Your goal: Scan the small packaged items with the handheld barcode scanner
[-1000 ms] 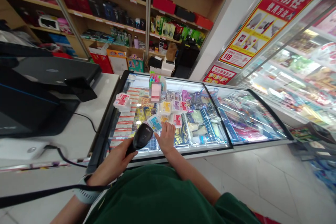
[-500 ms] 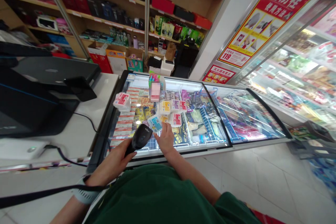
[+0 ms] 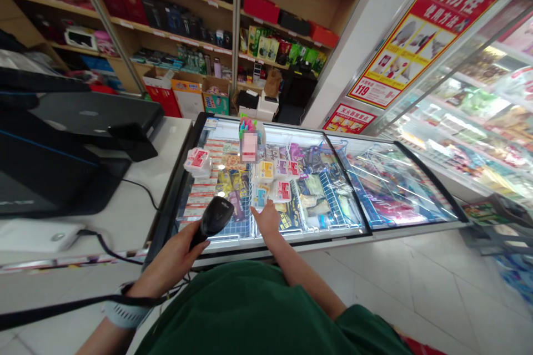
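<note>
My left hand [image 3: 182, 248] grips a black barcode scanner [image 3: 216, 216], its head over the freezer's glass top. My right hand [image 3: 266, 222] has thumb and fingers apart, right at the near edge of a clear plastic box with a blue label [image 3: 261, 195]; whether a fingertip touches it I cannot tell. Beside that box stands a red-labelled box [image 3: 282, 191]. Behind them are a yellow-labelled box [image 3: 265, 170], a purple-labelled box [image 3: 281, 167] and another red-labelled box [image 3: 293, 168]. At the glass's left lie stacked red-labelled boxes [image 3: 197, 162].
The chest freezer [image 3: 333, 231] shows bagged goods beneath its glass. A tub of colourful items [image 3: 249, 123] stands at its back. On the left counter [image 3: 166, 147] sit a black checkout machine [image 3: 45, 161] and a white device [image 3: 39, 238]. Stocked shelves [image 3: 187, 39] line the back.
The blue-labelled box has moved from a tilted position by my right fingers to beside the red-labelled box, and those fingers have spread. My left hand and the scanner have shifted slightly left.
</note>
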